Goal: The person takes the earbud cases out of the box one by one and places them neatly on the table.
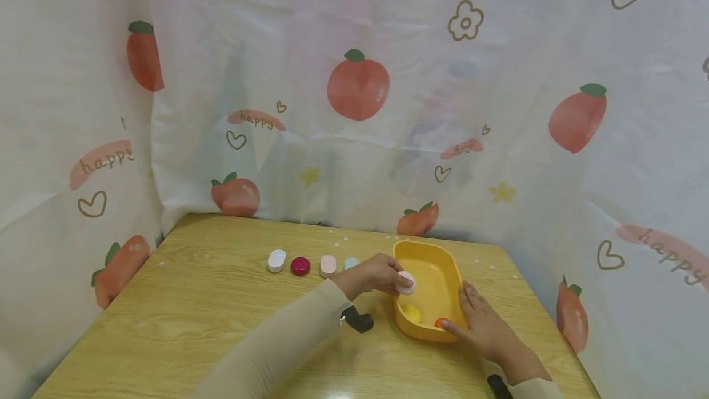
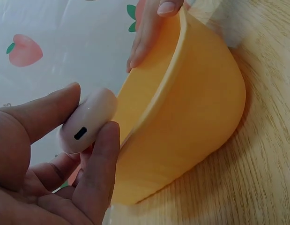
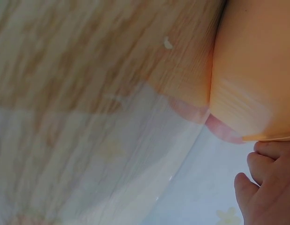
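In the head view my left hand (image 1: 382, 274) is over the left rim of a yellow plastic basin (image 1: 429, 270). Its thumb and fingertips pinch a pale pink rounded case (image 2: 91, 119), which shows a small dark slot in its side in the left wrist view. My right hand (image 1: 490, 328) holds the basin's right side, thumb over the rim and fingers along the wall. Inside the basin, at the near end, lie a yellow rounded piece (image 1: 411, 313) and an orange one (image 1: 441, 322), the latter partly behind the right thumb.
Left of the basin a row of small rounded cases stands on the wooden table (image 1: 221, 300): white (image 1: 276, 260), dark red (image 1: 300, 266), pale pink (image 1: 328, 265) and light green (image 1: 351, 262), the last partly covered by my left hand. A fruit-printed curtain (image 1: 354, 159) encloses the table.
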